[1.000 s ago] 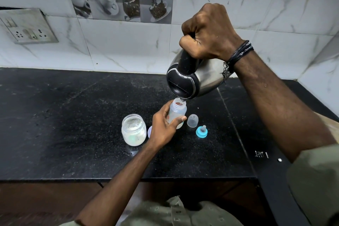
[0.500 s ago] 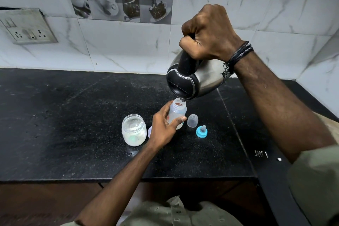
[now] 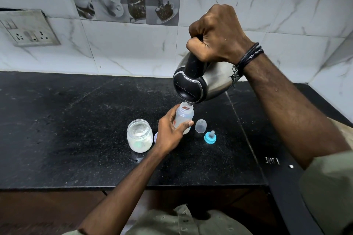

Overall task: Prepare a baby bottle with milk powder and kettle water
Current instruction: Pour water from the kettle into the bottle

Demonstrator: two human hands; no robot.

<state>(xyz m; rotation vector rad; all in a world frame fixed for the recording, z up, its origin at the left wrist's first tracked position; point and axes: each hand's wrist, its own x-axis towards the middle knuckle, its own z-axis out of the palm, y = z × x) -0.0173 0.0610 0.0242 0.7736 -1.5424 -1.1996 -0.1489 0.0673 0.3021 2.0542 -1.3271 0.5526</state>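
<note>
A clear baby bottle [image 3: 184, 115] stands open on the black counter [image 3: 76, 129], and my left hand [image 3: 170, 133] wraps around its side. Directly above it my right hand [image 3: 215, 34] grips the black handle of a steel kettle [image 3: 206, 84], which is tipped steeply with its spout over the bottle's mouth. A thin stream of water falls into the bottle. A glass jar of white milk powder [image 3: 139, 135] stands open just left of my left hand. The clear bottle cap [image 3: 200, 125] and the blue teat ring [image 3: 210, 137] lie to the bottle's right.
A lilac lid [image 3: 155, 137] peeks out between the jar and my left hand. A marble-tiled wall with a socket plate [image 3: 28, 28] backs the counter. A seam runs through the counter right of the bottle. The counter's front edge is near my body.
The kettle stays tipped over the bottle and water keeps running. Both hands hold nearly the same positions.
</note>
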